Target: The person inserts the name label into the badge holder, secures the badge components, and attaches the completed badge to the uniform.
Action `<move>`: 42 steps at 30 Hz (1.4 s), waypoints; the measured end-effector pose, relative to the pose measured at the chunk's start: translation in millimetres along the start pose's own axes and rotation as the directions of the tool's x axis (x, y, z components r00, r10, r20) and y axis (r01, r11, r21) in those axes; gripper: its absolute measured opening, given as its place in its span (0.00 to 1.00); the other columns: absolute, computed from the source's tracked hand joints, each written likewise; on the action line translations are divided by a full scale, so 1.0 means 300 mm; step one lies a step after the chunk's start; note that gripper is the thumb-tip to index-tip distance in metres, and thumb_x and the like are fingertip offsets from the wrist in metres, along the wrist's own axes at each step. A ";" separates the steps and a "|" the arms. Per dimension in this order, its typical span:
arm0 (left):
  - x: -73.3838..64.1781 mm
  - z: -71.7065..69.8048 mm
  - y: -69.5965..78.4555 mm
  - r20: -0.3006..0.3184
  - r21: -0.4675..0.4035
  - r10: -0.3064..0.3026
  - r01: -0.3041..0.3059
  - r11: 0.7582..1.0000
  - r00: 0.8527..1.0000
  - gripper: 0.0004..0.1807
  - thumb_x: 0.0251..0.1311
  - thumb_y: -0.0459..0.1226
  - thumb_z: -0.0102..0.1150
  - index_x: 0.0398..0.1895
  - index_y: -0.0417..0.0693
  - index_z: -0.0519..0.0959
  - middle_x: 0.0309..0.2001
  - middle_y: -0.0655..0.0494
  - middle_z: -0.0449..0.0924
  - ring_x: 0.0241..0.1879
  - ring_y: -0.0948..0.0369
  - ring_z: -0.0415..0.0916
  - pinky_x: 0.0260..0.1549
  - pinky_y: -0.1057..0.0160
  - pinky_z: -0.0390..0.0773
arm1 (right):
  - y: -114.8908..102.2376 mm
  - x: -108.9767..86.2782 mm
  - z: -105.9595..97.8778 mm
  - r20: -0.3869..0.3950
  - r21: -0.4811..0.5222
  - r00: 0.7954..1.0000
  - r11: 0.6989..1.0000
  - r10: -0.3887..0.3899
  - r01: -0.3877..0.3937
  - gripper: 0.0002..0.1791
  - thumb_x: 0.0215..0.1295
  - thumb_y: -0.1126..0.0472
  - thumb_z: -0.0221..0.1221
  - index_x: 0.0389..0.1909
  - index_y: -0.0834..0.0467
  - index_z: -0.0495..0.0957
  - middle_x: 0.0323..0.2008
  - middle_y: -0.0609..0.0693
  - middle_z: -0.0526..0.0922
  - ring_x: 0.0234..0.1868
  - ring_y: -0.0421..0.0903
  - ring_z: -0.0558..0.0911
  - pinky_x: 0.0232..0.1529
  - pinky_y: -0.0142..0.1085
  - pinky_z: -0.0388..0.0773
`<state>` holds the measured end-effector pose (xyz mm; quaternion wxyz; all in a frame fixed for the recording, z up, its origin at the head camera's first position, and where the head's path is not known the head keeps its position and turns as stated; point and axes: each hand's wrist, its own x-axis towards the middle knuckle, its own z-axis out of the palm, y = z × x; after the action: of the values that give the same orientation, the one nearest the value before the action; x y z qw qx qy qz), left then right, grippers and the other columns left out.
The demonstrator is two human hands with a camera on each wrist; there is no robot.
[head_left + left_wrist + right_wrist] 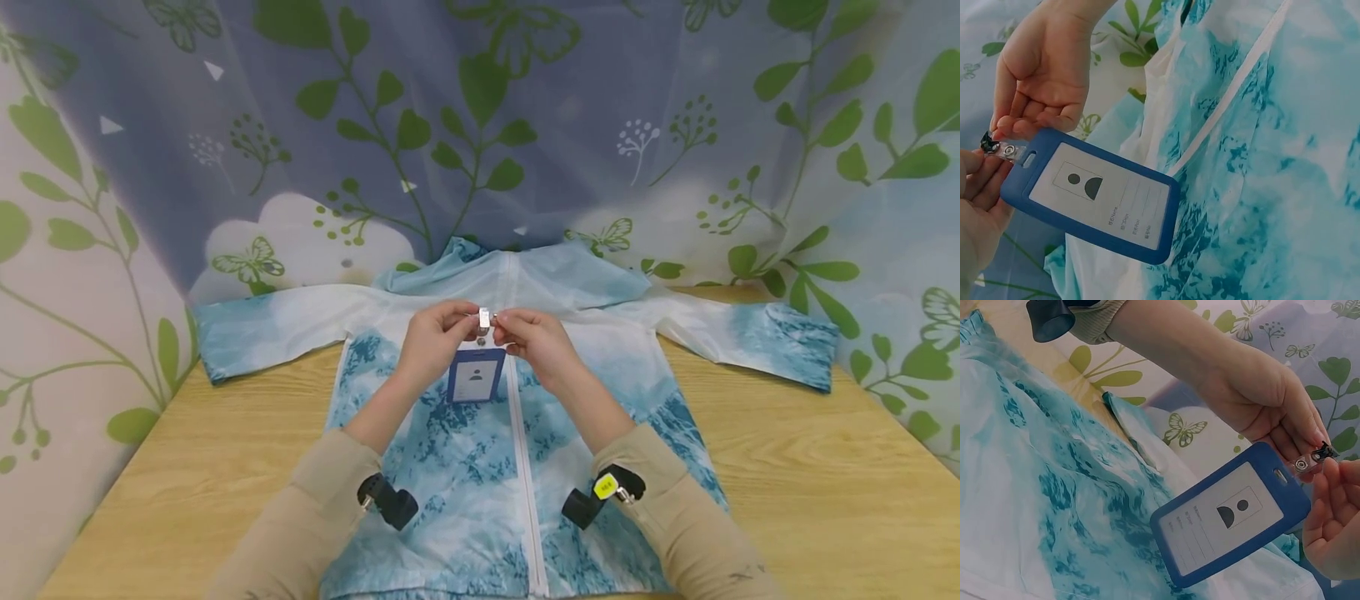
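Note:
A blue-framed ID badge (477, 379) with a white card hangs from a small metal badge clip (483, 320) by a clear snap strap (1304, 464). My left hand (437, 340) pinches the clip from the left with thumb and fingers. From the right, the thumb and fingertips of my right hand (537, 343) pinch it as well. Beneath the hands a blue-and-white hooded jacket (465, 492) lies spread flat, its front zipper (522, 467) running down the middle. The badge is held above the jacket's upper front; the clip's jaws are partly hidden by fingertips.
The jacket lies on a light wooden table (802, 467), its sleeves stretched out left (262, 329) and right (772, 337). A leaf-patterned curtain (570, 108) stands behind and along both sides. Each forearm wears a black wrist camera (390, 500).

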<state>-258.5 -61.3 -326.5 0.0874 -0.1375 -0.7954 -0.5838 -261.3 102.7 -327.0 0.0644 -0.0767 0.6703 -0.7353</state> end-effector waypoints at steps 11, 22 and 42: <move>0.018 0.055 0.015 0.028 -0.038 -0.030 0.031 0.999 0.999 0.15 0.65 0.35 0.53 0.52 0.38 0.76 0.37 0.43 0.83 0.36 0.53 0.81 0.38 0.61 0.79 | 0.006 0.009 -0.035 -0.059 0.009 0.998 0.999 0.036 -0.035 0.13 0.70 0.59 0.50 0.43 0.66 0.76 0.25 0.46 0.78 0.31 0.40 0.77 0.38 0.35 0.71; 0.010 0.088 0.009 0.064 0.074 0.012 -0.016 0.997 0.998 0.20 0.63 0.38 0.56 0.58 0.44 0.74 0.41 0.50 0.82 0.45 0.56 0.78 0.43 0.57 0.77 | 0.011 0.007 -0.067 -0.078 0.005 0.997 1.000 0.000 0.001 0.15 0.69 0.60 0.51 0.44 0.69 0.76 0.24 0.45 0.78 0.29 0.39 0.77 0.37 0.33 0.72; -0.001 0.089 0.028 0.076 0.140 0.049 -0.060 0.988 0.996 0.17 0.60 0.32 0.58 0.54 0.45 0.77 0.38 0.52 0.81 0.38 0.57 0.79 0.36 0.62 0.78 | -0.011 0.005 -0.051 -0.123 -0.077 0.991 0.995 0.054 -0.064 0.12 0.66 0.62 0.50 0.28 0.65 0.75 0.16 0.48 0.69 0.20 0.42 0.67 0.26 0.33 0.68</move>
<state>-255.0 -33.3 -327.0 0.0841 -0.1737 -0.8336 -0.5175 -265.9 117.7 -325.2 0.0424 -0.0147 0.7039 -0.7089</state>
